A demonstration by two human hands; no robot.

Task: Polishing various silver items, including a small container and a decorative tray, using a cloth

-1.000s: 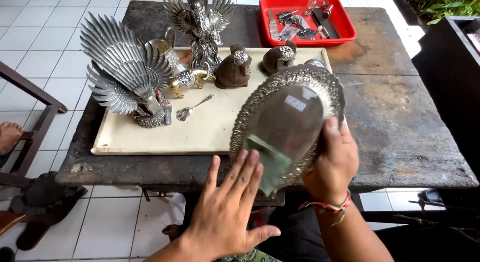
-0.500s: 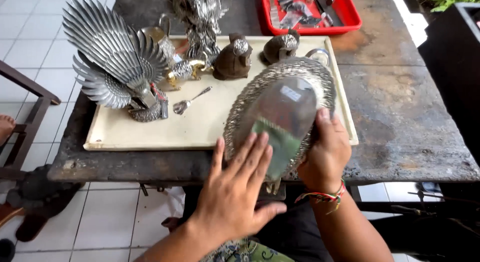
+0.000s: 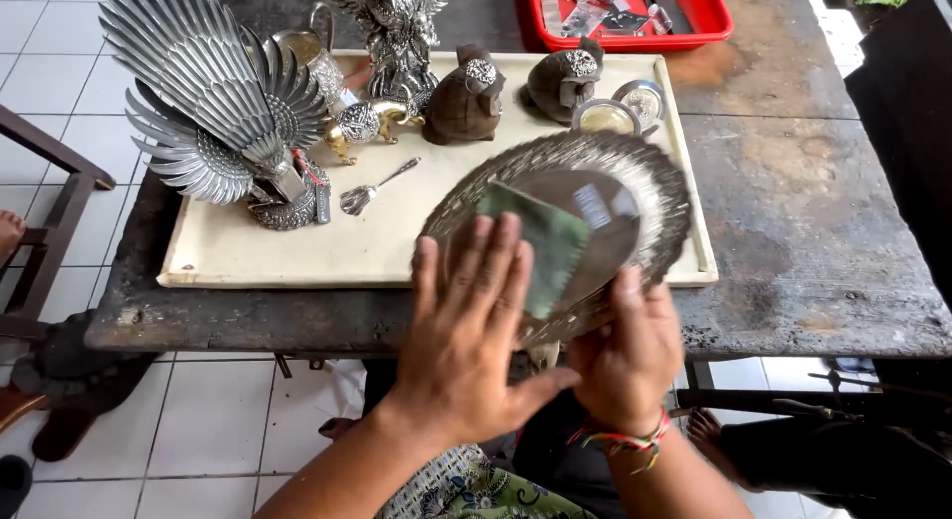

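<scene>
**At the desk's near edge — cloth on an oval silver tray**

Left hand (image 3: 476, 341) fingers spread flat, pressing a green cloth (image 3: 545, 246) onto the oval silver tray (image 3: 605, 197); right hand (image 3: 630, 355) grips its lower rim. Worn dark desk (image 3: 803, 222) — white tiled floor (image 3: 213, 440) below.

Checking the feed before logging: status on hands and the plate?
Left hand flat on green cloth, pressing it to the silver plate. Right hand grips plate's lower edge. Plate tilted over cream tray; nothing blocking.
</scene>
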